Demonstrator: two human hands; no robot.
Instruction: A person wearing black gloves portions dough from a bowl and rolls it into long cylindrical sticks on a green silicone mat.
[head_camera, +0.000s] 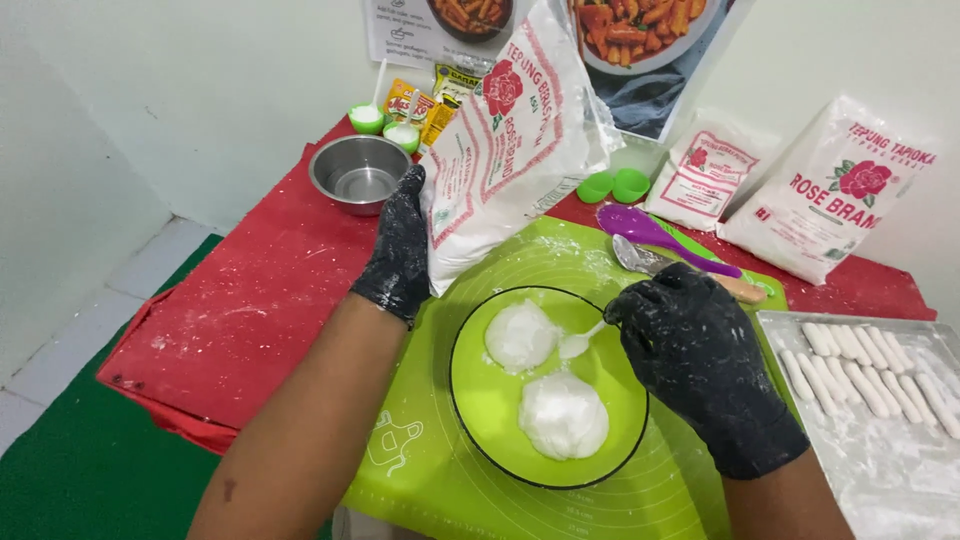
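My left hand (400, 250), in a black glove dusted with flour, grips a large white flour bag (510, 140) with red print and holds it tilted above the mat. My right hand (700, 350), also gloved in black, holds a small white spoon (580, 342) whose bowl rests over a lime green bowl (480, 395). Two mounds of white flour (562, 412) lie inside that bowl. The bowl stands on a green silicone mat (430, 470).
A steel bowl (358, 172) sits at the back left on the red table (250, 300). Two more flour bags (830, 190) lean at the right. A purple spoon (650, 232), a metal tray (880, 470) of white dough sticks and small green cups (612, 186) lie nearby.
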